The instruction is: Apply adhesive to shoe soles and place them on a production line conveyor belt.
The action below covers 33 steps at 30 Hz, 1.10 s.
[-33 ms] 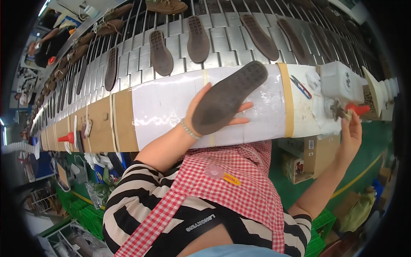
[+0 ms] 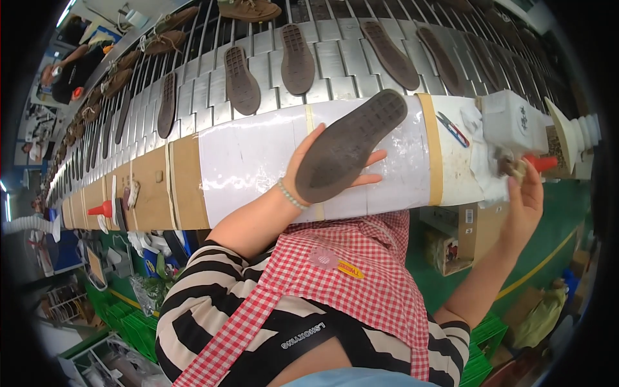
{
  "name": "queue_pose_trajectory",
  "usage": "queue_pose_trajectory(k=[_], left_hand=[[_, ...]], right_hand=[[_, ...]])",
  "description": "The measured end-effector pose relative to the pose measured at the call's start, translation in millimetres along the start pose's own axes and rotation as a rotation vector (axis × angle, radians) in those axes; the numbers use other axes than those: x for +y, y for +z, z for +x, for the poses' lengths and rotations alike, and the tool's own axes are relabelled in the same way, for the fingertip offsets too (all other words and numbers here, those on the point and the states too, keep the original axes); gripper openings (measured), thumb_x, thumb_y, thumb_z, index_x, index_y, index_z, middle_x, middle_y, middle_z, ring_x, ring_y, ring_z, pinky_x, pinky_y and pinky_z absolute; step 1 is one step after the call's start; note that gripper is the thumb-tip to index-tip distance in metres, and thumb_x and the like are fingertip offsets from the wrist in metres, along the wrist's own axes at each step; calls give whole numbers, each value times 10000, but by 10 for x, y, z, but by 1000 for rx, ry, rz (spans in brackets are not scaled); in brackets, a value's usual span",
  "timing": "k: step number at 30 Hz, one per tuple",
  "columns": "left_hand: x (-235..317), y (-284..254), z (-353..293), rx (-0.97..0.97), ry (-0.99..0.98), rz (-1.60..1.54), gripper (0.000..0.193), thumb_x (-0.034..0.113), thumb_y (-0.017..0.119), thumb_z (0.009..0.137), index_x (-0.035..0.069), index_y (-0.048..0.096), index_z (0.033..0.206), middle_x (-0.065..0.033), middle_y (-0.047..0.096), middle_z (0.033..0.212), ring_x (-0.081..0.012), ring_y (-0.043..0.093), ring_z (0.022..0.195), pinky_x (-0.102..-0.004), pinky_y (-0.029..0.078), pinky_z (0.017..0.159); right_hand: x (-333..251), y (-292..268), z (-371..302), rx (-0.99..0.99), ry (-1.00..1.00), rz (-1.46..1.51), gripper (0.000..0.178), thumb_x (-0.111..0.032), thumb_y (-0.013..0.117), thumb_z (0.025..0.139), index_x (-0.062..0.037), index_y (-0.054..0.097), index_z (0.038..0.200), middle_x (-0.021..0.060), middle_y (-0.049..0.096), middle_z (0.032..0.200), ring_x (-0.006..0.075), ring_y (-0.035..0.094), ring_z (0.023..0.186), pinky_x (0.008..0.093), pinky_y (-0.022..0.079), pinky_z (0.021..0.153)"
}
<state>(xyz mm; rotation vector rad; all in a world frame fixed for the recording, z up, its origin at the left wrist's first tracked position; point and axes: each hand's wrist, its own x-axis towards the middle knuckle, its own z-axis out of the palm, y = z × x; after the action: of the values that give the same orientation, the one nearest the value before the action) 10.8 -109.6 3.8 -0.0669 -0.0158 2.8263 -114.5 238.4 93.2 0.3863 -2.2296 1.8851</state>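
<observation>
A dark brown shoe sole [image 2: 342, 151] rests tilted across my left hand [image 2: 371, 173], its treaded end pointing up and right. The palm is beneath it, with fingers showing along the right side and the thumb at the upper left. Far to the right, my right hand [image 2: 527, 197] pinches a small brownish wad [image 2: 514, 169], blurred, whose kind I cannot make out. Beside it are a red pointed tip [image 2: 540, 162] and a white plastic container [image 2: 512, 122]. Red-and-blue thread snips [image 2: 453, 130] lie left of the container.
A work ledge covered with white sheet [image 2: 251, 168] and cardboard [image 2: 145, 171] runs before me. Beyond it, a slatted metal conveyor [image 2: 267, 80] carries several soles [image 2: 298, 61] and brown shoes [image 2: 248, 9]. Cardboard boxes [image 2: 480, 232] stand below the ledge. Another person [image 2: 71, 74] is at far left.
My left hand and the sole have shifted slightly to the right. My right hand's fingers have turned and moved slightly, and the wad is now blurred.
</observation>
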Motion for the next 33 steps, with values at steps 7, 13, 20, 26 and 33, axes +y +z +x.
queue_pose_trajectory(k=[7, 13, 20, 26, 33], left_hand=[[-193, 193, 211, -5, 33, 46, 536, 374, 332, 1085, 85, 363, 1536, -163, 433, 1528, -373, 387, 1430, -635, 363, 1119], [-303, 273, 167, -73, 83, 143, 549, 373, 360, 1084, 104, 316, 1560, -145, 459, 1508, -335, 501, 1343, -504, 483, 1066], [-283, 305, 157, -66, 106, 193, 500, 287, 345, 1092, 138, 307, 1568, -128, 473, 1495, -261, 534, 1310, -405, 477, 1081], [-313, 260, 215, 85, 121, 86, 482, 217, 285, 1088, -45, 378, 1482, -282, 497, 1415, -382, 514, 1303, -463, 447, 1119], [-301, 153, 209, -251, 42, -218, 529, 274, 268, 1090, -49, 334, 1504, -302, 434, 1462, -403, 451, 1355, -476, 430, 1133]], right_hand=[[-646, 1243, -467, -406, -533, -290, 501, 13, 767, 680, -59, 680, 1168, 95, 684, 1126, 318, 605, 1181, 453, 438, 1046], [-533, 1465, -520, -404, -689, -355, 490, -3, 779, 637, -83, 705, 1114, 48, 691, 1055, 318, 611, 1143, 508, 436, 1031], [-544, 1447, -623, -564, -737, -310, 452, -45, 768, 635, -93, 712, 1081, 38, 682, 1056, 292, 615, 1112, 524, 436, 1032], [-538, 1443, -694, -654, -763, -325, 429, -86, 776, 655, -96, 715, 1079, 32, 678, 1057, 279, 613, 1121, 520, 417, 1056], [-547, 1445, -653, -595, -749, -306, 407, -121, 788, 656, -103, 720, 1057, 20, 685, 1050, 264, 619, 1117, 513, 417, 1060]])
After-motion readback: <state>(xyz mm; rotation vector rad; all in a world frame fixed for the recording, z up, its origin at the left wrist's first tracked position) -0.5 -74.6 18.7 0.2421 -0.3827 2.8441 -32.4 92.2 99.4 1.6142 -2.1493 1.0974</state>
